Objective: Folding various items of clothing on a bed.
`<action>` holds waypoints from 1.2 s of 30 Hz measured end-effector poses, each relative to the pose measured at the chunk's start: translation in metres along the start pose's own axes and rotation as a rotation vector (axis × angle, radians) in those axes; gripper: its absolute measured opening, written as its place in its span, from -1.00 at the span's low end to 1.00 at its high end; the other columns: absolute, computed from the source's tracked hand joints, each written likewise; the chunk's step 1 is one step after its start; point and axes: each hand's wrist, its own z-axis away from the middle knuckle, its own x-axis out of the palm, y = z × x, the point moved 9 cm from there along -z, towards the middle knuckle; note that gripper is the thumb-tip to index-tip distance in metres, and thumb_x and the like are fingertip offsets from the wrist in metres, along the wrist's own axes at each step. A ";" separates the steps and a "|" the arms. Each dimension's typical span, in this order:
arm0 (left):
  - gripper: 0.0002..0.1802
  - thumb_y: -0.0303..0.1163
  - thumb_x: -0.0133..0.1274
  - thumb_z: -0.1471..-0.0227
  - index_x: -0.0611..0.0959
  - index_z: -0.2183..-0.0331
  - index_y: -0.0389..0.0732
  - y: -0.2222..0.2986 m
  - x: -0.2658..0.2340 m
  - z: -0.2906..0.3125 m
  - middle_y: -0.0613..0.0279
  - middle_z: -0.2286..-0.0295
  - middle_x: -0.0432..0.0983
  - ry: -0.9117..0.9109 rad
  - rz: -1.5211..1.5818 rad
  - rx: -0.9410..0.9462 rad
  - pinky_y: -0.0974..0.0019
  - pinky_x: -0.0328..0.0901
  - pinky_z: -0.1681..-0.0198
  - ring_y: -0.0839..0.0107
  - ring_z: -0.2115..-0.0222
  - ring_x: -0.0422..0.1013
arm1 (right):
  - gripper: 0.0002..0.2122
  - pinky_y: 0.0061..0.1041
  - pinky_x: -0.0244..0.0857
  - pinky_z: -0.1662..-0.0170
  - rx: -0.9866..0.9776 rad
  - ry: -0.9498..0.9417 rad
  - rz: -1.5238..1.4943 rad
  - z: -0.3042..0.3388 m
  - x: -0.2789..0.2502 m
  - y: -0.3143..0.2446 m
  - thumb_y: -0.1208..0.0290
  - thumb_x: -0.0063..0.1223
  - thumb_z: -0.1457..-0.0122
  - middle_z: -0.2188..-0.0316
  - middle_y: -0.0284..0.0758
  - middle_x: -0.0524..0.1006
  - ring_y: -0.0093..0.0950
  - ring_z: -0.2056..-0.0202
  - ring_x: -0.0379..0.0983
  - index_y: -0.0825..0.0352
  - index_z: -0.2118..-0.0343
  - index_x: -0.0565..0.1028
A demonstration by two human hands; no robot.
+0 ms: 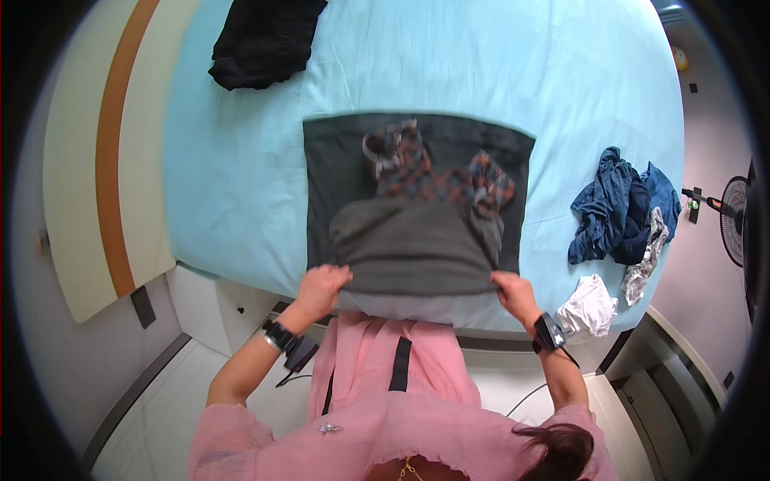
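One pink top (473, 433) shows below two hands, left hand (325, 289) and right hand (516, 297), pinching one dark cloth (417, 252).

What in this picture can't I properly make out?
All in the head view:
Plaid cloth: blurred, its lower part hidden by the dark grey cloth.
Left hand and right hand: some fingers hidden by the dark grey cloth.
Black clothing: cut off by the top edge.
Fan: right part lost in darkness near the rim.
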 end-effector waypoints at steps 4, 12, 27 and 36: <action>-0.68 -0.53 -0.08 0.36 0.59 0.40 -0.11 0.008 0.030 0.056 0.18 0.53 0.47 -0.520 0.107 -0.037 0.16 0.25 0.40 0.24 0.41 0.37 | -0.75 -0.30 0.29 0.31 0.137 -0.420 -0.117 0.047 0.028 -0.002 0.42 -0.03 0.21 0.49 -0.12 0.47 -0.16 0.41 0.41 0.33 0.38 0.45; -0.70 -0.49 -0.04 0.21 0.48 0.29 -0.27 -0.102 -0.052 -0.054 0.24 0.35 0.42 0.071 0.725 -0.406 0.39 0.21 0.15 0.42 0.28 0.34 | -0.74 -0.58 0.26 0.32 0.310 -0.140 -0.476 -0.096 -0.071 0.049 0.50 -0.12 0.16 0.52 -0.35 0.45 -0.56 0.43 0.36 0.40 0.33 0.44; -0.48 -0.11 0.12 0.13 0.44 0.29 -0.37 -0.180 0.056 0.039 0.13 0.46 0.44 0.397 0.585 -0.957 0.38 0.23 0.32 0.36 0.45 0.34 | -0.48 -0.26 -0.34 -0.20 0.163 0.263 0.338 -0.070 0.055 -0.028 0.30 -0.20 -0.07 -0.16 -0.24 0.02 -0.38 -0.18 -0.10 0.28 -0.13 0.08; -0.70 -0.26 -0.19 -0.10 0.47 0.42 -0.32 -0.150 0.020 0.033 0.05 0.56 0.43 0.789 0.367 -0.710 0.32 0.20 0.42 0.22 0.57 0.26 | -0.49 -0.27 -0.22 -0.18 -0.333 0.331 0.099 -0.131 0.101 -0.213 0.27 -0.01 0.05 -0.10 -0.28 0.16 -0.39 -0.15 0.00 0.26 -0.03 0.25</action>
